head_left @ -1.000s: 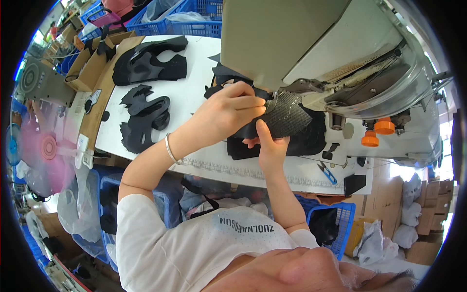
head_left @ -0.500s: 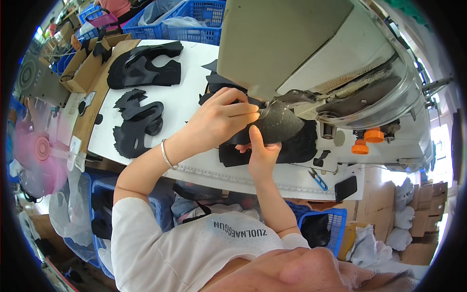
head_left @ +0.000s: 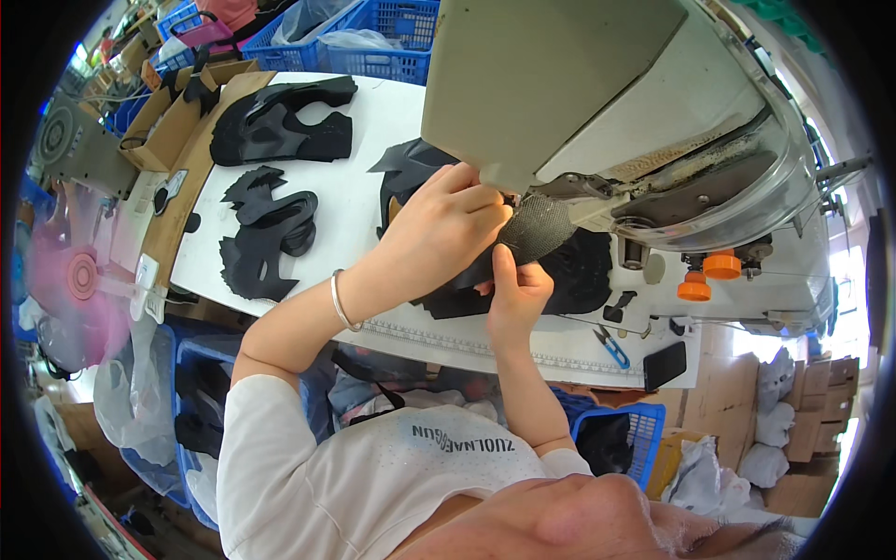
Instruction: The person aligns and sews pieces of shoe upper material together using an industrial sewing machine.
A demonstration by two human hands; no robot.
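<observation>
My left hand [head_left: 453, 224], with a metal bangle at its wrist, is closed on a black mesh piece [head_left: 539, 229] right beside the needle area of a beige sewing machine [head_left: 551, 84]. Just below it, my right hand [head_left: 518, 291] pinches the near edge of the same piece between thumb and fingers. The machine head and my fingers hide part of the piece. More black cut pieces [head_left: 581, 275] lie under and beside it on the white table [head_left: 345, 201], and others [head_left: 401, 168] stick out behind my left hand.
Black cut pieces lie in two stacks at left, one far [head_left: 280, 121] and one nearer [head_left: 268, 233]. Blue thread snips [head_left: 613, 347] and a black phone [head_left: 665, 365] rest near the front right edge. Blue crates [head_left: 378, 56] stand behind the table; a pink fan [head_left: 82, 277] is at left.
Both hands have shifted slightly right, my left hand closing in on the needle area. The mesh piece has turned and less of it shows. More of the pieces behind my left hand are visible.
</observation>
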